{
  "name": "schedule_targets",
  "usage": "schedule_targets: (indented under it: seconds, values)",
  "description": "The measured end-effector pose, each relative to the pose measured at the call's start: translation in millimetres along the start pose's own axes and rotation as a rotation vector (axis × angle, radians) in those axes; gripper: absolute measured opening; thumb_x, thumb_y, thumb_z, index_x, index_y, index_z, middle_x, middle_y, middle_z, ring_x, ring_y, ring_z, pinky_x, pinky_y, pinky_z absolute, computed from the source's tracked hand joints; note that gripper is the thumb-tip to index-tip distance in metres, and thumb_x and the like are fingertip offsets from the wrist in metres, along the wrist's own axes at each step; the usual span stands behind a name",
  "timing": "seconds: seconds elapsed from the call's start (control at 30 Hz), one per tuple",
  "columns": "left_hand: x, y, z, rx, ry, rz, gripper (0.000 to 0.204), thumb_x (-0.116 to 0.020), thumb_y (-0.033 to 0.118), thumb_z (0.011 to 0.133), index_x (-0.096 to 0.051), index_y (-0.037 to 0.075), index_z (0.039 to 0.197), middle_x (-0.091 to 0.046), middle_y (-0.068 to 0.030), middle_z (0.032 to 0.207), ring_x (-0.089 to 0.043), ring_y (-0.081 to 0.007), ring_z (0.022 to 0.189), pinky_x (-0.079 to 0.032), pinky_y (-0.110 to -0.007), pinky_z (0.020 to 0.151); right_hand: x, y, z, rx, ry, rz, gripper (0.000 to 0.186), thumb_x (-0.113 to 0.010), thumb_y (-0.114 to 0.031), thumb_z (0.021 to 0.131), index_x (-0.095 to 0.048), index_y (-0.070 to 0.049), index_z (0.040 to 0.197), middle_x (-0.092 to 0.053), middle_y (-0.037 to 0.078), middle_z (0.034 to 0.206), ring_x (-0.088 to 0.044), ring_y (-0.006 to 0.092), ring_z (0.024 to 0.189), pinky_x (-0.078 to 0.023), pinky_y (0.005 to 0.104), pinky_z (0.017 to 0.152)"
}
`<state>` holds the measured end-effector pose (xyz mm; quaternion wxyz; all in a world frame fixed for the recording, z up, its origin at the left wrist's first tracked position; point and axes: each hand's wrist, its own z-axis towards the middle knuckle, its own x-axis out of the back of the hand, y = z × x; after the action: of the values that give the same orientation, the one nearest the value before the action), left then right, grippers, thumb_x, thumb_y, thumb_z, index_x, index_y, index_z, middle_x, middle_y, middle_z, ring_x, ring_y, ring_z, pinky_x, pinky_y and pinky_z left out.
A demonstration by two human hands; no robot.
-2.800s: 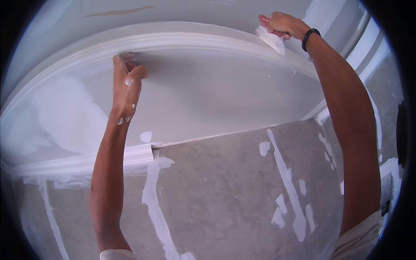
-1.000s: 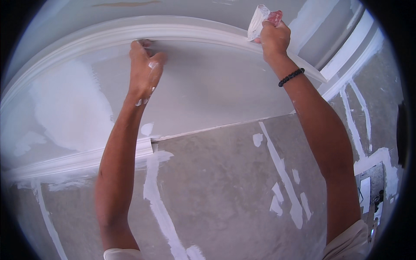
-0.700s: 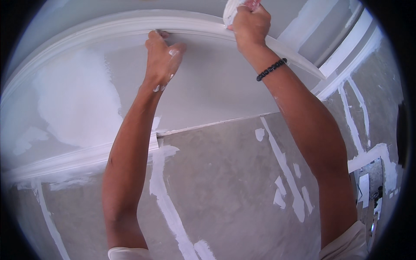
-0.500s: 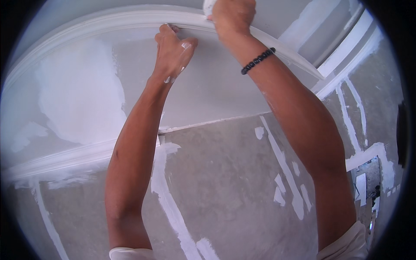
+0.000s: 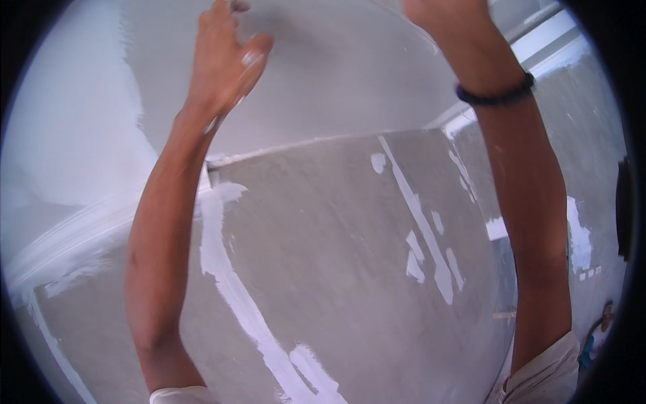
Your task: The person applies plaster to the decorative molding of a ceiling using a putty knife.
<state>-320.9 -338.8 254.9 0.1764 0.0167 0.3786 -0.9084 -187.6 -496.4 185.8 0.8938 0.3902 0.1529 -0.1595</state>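
Observation:
My left hand [image 5: 225, 64] is raised to the grey ceiling panel [image 5: 330, 81]. Its thumb stands apart from the other fingers, whose tips are partly cut off by the upper edge; I see nothing held in it. White paste smears its thumb and wrist. At the upper edge, my right hand [image 5: 451, 17] reaches up with its fingers outside the picture, so whatever it holds is hidden. A dark bead bracelet [image 5: 498, 94] circles my right wrist.
A white cornice [image 5: 87, 222] follows the wall top at left and ends near a ceiling step. The grey wall [image 5: 323, 222] carries strips of white filler [image 5: 235, 296]. Wide white filler [image 5: 74, 114] coats the ceiling at left. Small white wall plates [image 5: 591, 273] show at right.
The view has tilted and shifted, and the curved ceiling moulding has mostly left the picture. My left hand has come off the moulding's edge; my right hand and its white object have passed beyond the upper edge.

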Motion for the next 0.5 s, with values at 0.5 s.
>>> schedule_targets:
  seconds: [0.5]
  values:
    - [32,-304,-343,0.181,-0.146,0.947,0.05,-0.064,0.042,0.087,-0.057,0.008,0.123,-0.061,-0.0173,0.113,-0.055,-0.0332,0.104,-0.043,-0.047,0.088,314,-22,-303,-1.485,0.48,-0.288,0.019,-0.057,-0.016,0.091,-0.056,-0.009,0.109,-0.064,0.001,0.09,-0.063,0.0116,0.073,-0.051,0.0264,0.053]
